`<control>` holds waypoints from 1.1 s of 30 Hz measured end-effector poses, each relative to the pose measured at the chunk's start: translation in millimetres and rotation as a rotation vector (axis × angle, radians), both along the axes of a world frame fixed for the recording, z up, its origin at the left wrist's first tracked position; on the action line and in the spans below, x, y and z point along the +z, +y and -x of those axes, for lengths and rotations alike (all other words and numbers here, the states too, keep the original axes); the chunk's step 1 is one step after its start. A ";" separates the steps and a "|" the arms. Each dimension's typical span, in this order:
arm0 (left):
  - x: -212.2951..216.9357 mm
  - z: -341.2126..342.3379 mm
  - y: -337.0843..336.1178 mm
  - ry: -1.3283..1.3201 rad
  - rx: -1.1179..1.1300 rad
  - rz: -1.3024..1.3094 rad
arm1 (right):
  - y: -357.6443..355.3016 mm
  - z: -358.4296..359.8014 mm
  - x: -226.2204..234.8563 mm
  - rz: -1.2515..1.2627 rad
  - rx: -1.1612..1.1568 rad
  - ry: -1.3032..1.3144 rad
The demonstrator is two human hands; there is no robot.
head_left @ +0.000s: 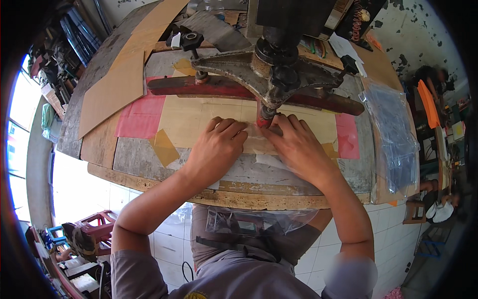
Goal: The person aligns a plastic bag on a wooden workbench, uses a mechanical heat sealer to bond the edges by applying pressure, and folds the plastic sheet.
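cream sheet (184, 119) | beneath both hands (216, 148) | visible on either side

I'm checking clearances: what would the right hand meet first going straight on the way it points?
The right hand would probably meet the red piece under the metal bracket first; exact depth is unclear.

On your left, a brown sheet (112, 97) lies on the tabletop (71, 127), and a red stool (99, 231) stands on the white tiled floor (168, 246). Ahead to your right hangs a coiled red cord (356, 24), near a wall (416, 37) with peeling paint; farther right, an orange strip (428, 103).
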State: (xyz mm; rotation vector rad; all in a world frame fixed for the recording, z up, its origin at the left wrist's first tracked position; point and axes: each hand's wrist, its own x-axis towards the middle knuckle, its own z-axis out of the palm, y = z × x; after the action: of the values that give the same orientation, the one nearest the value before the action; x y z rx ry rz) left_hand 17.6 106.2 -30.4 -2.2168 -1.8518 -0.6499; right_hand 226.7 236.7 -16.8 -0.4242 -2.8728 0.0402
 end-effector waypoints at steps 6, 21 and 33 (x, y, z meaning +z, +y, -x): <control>5.2 -2.4 -4.3 -0.016 0.070 -0.009 | 0.5 -0.6 -1.4 -0.003 0.003 0.045; -0.6 -7.9 -4.3 -0.002 -0.063 0.097 | 0.8 -0.3 -2.7 0.008 0.001 0.066; 3.0 -5.0 -12.9 -0.003 -0.014 0.211 | -2.3 -9.9 5.5 0.054 -0.047 0.092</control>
State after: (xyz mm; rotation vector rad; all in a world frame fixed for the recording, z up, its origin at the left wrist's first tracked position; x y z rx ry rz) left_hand 22.6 93.3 -27.5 -2.3588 -1.9914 -0.4790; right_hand 236.6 234.4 -11.3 -0.4876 -2.7755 0.1261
